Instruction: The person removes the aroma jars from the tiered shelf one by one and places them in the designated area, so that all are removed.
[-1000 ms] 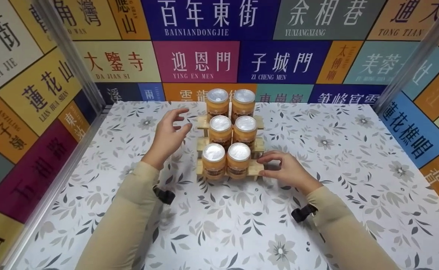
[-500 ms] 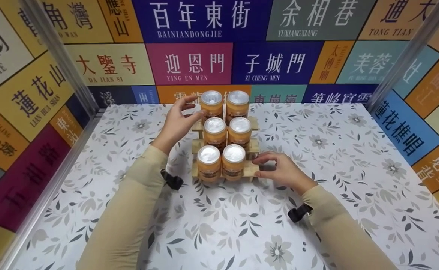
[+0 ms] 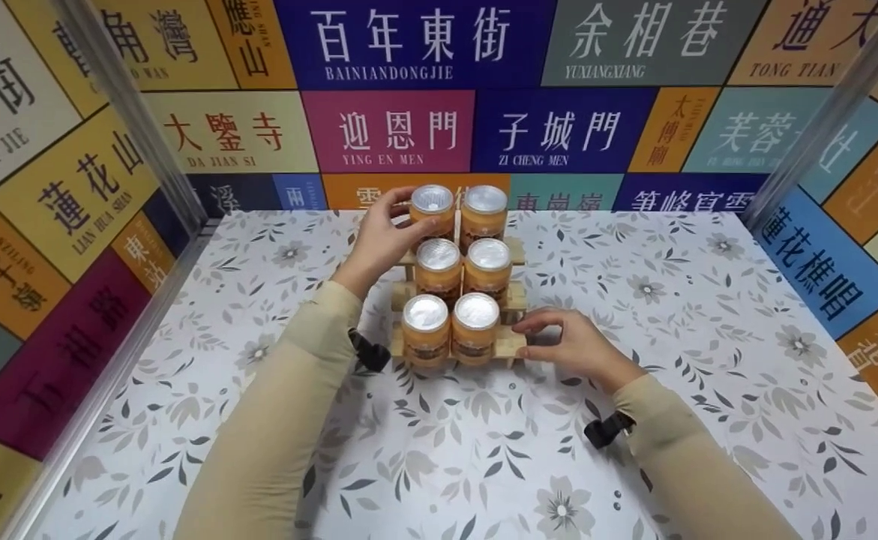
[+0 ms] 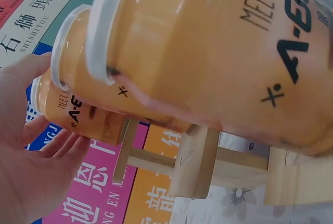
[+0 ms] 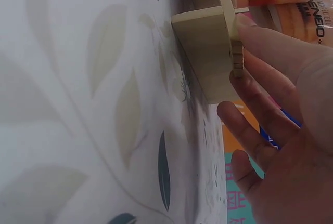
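Several orange plastic jars with silver lids stand in pairs on a three-step wooden stand (image 3: 512, 345). My left hand (image 3: 388, 238) is at the back-left jar (image 3: 439, 234), its thumb across the near side and its fingers round the far left side. In the left wrist view that jar (image 4: 78, 112) lies between the thumb and the spread fingers of the left hand (image 4: 31, 146). At the front right, my right hand (image 3: 577, 345) pinches the end of the lowest step. The right wrist view shows the thumb and forefinger of the right hand (image 5: 281, 109) at the plank end (image 5: 237, 60).
The stand is on a table with a floral cover (image 3: 424, 472). Behind it rises a wall of coloured sign panels (image 3: 401, 131), with more panels to the left and right. Clear corner posts (image 3: 146, 127) stand at the back corners.
My left hand has moved right and back from beside the stand to the back-left jar, its thumb now over the jar's front. My right hand stays at the lowest step's end.
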A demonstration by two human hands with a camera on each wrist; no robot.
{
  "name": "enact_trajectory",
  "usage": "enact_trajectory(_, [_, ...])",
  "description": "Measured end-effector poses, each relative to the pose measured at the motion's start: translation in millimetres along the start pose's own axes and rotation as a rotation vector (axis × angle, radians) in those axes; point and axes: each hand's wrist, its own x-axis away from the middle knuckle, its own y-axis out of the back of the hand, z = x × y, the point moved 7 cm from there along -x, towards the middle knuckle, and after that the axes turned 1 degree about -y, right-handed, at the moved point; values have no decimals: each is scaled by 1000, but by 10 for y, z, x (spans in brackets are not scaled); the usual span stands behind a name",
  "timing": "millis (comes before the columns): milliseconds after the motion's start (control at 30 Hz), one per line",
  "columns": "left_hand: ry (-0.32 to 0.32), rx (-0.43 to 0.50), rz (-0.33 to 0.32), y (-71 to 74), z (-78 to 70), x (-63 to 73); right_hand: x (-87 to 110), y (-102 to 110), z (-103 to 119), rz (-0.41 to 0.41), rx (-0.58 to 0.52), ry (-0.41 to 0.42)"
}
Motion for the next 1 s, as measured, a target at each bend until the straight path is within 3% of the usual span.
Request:
enact_trajectory(500, [30,35,-34,-24,21,-43,2,8,-4,-10,15,-48])
enact_trajectory(767, [32,74,-83,26,43,-44,11,-9,-15,-16,-39,-78])
enact_trajectory(1000, [25,115,-92,117,62,10,29,-16,23,-17,-34,-53])
